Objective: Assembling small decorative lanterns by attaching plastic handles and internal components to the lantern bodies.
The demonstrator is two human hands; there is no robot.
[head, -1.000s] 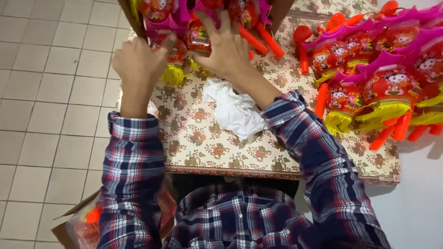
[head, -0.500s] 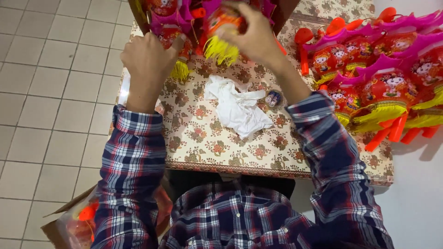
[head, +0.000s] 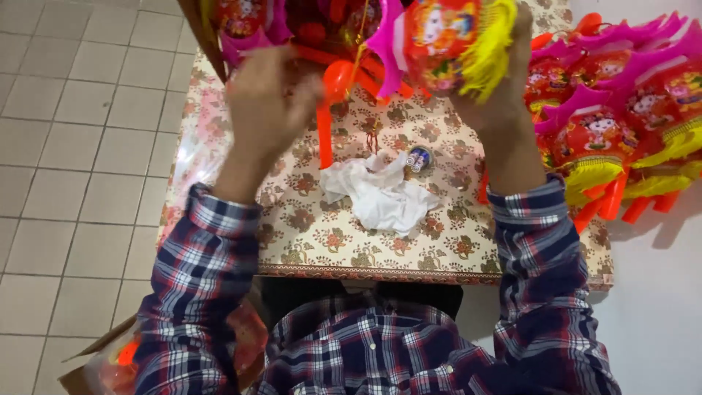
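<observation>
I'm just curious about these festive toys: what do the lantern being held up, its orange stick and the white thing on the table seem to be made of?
The lantern looks like thin printed plastic or glossy paper, with a soft yellow fringe. The orange stick seems moulded plastic: smooth, shiny and evenly coloured. The white thing looks like crumpled cloth or tissue, matt and creased; which one is unclear. The right hand holds the lantern; the left hand is by the stick.

Our left hand (head: 267, 99) is smeared by motion, so we cannot tell whether its fingers touch the orange handle (head: 327, 110) just beside them. The lantern (head: 446, 40) in our right hand (head: 501, 88) runs off the top edge above the fingertips, which its yellow fringe partly covers. The open box (head: 219, 36) beyond our left fingers is cut off too. The small round thing (head: 418, 158) below both hands is too small to tell.
</observation>
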